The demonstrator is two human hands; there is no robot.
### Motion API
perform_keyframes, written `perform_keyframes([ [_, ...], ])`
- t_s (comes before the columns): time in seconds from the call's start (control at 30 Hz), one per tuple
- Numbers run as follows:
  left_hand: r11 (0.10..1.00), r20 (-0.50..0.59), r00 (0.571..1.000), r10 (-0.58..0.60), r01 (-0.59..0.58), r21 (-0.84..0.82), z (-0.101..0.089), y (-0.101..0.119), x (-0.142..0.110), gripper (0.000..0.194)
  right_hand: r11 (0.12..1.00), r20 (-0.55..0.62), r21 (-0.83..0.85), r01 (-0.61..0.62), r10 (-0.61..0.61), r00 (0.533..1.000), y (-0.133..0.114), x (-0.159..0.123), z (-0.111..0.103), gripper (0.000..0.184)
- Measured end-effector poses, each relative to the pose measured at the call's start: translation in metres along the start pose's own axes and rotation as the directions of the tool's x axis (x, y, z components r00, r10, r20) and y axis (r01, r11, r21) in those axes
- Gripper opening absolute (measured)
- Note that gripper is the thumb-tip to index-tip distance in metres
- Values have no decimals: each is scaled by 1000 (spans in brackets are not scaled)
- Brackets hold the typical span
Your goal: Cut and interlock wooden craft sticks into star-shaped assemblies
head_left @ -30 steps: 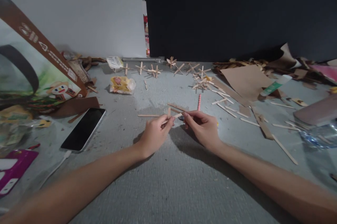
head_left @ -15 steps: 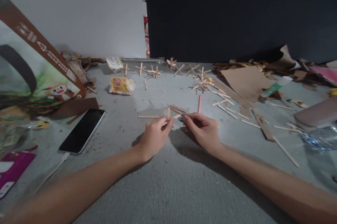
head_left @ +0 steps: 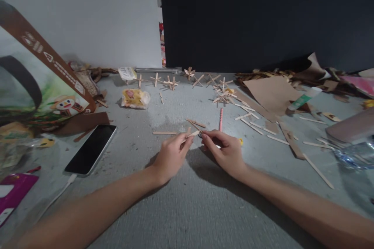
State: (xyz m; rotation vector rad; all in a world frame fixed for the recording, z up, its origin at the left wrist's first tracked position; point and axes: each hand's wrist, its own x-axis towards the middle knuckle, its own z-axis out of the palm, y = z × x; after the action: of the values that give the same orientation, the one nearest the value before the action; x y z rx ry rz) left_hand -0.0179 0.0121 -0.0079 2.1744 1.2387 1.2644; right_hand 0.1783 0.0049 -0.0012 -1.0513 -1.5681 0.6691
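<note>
My left hand (head_left: 171,153) is closed, thumb and fingers pinching a pale wooden craft stick (head_left: 193,135); another stick crosses it at the fingertips. Its free end points toward my right hand (head_left: 224,148), whose fingers are pressed together at that tip. Something small and dark shows by the right fingertips, too small to name. Just beyond the hands, two craft sticks (head_left: 195,122) lie on the grey table, and a single stick (head_left: 164,133) lies to the left. Behind my right hand a pink striped rod (head_left: 221,118) lies partly hidden.
Several crossed-stick pieces (head_left: 156,79) line the back of the table. Loose sticks (head_left: 251,126), brown cardboard (head_left: 271,93) and a glue stick (head_left: 305,99) are at right. At left are a phone (head_left: 91,149) with its cable, a printed bag (head_left: 52,73) and a yellow packet (head_left: 135,98).
The view has tipped slightly, so most things sit a little lower. The stick in my left hand has tilted somewhat, and my right fingertips have shifted slightly toward its end.
</note>
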Motion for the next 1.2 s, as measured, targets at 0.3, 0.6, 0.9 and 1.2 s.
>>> perform_keyframes([
  [0.3,1000,-1,1000,-19,19,9,1,0,-1,45,999,-29,0,-37,37,999,-1,-4,4,25],
  [0.6,1000,-33,999,8,-8,5,0,0,0,36,997,-50,-62,55,-59,997,5,-6,6,22],
  [0.9,999,-14,999,-33,33,-29,-1,-4,1,38,989,12,-73,131,-131,991,6,3,2,22],
  [1.2,999,-19,999,-28,28,-17,-2,-3,2,35,1000,23,10,24,-24,999,9,7,2,30],
])
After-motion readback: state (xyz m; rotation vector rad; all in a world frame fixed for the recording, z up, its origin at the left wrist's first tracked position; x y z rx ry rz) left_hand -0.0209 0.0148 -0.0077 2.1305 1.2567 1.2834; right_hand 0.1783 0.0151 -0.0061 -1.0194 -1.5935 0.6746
